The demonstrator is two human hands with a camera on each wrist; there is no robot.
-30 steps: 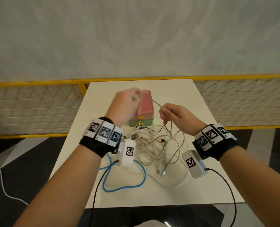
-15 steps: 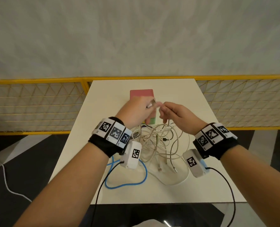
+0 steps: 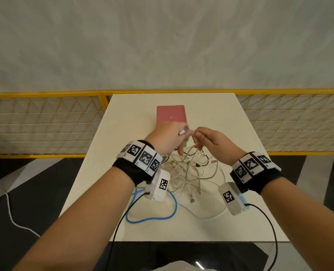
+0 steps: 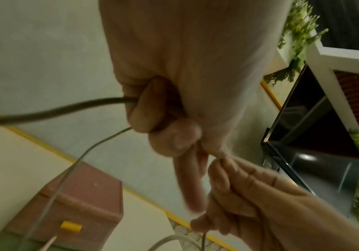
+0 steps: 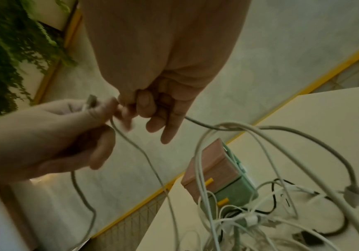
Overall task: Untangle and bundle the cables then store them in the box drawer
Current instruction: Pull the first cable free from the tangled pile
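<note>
Since the earlier frame, both hands have drawn closer above the cable tangle (image 3: 189, 173). Left hand (image 3: 168, 140): grip clamped on a thin grey cable, metal plug (image 3: 184, 131) protruding. Right hand (image 3: 213, 142): grip pinching the same cable. Smooth pink-and-green box drawer (image 3: 171, 115) sits behind them on the matte worktop (image 3: 230, 222); glossy blue cable (image 3: 152, 219) looped left.

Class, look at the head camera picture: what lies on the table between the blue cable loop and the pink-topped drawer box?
Between the blue cable loop and the drawer box lies the tangle of white cables, partly covered by the left hand; the head view shows this.
</note>
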